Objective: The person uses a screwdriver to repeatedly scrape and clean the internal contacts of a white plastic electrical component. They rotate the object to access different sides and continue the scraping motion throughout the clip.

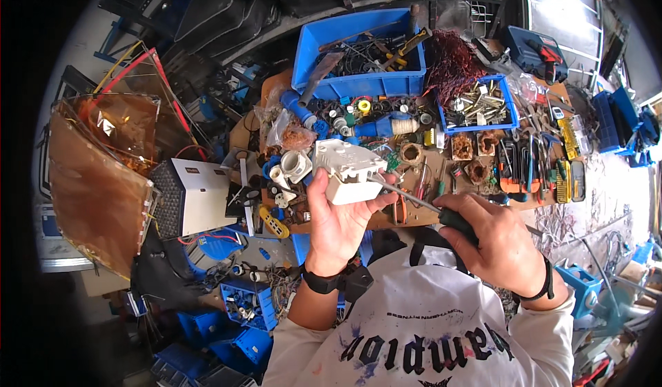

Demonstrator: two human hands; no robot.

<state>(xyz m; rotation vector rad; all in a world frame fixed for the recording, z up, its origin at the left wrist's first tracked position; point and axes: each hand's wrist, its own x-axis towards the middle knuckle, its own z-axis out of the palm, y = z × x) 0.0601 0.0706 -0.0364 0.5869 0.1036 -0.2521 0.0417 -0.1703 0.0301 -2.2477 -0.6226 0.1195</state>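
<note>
In my left hand (341,215) I hold a white plastic electrical box (350,170), raised over the near edge of the workbench. Its upper part sits askew on the lower part, with a gap between them on the right side. My right hand (491,239) is wrapped round the dark green handle of a screwdriver (420,201). The screwdriver's metal shaft points left, and its tip reaches the gap in the box beside my left fingertips. How far the tip goes in is hidden.
Behind the box, the workbench (427,170) carries a large blue bin (358,84) of tools, a small blue tray (479,104) of metal pieces and a heap of dark red wire (455,63). Pliers and hex keys (524,163) lie right. A white-panelled unit (200,197) stands left.
</note>
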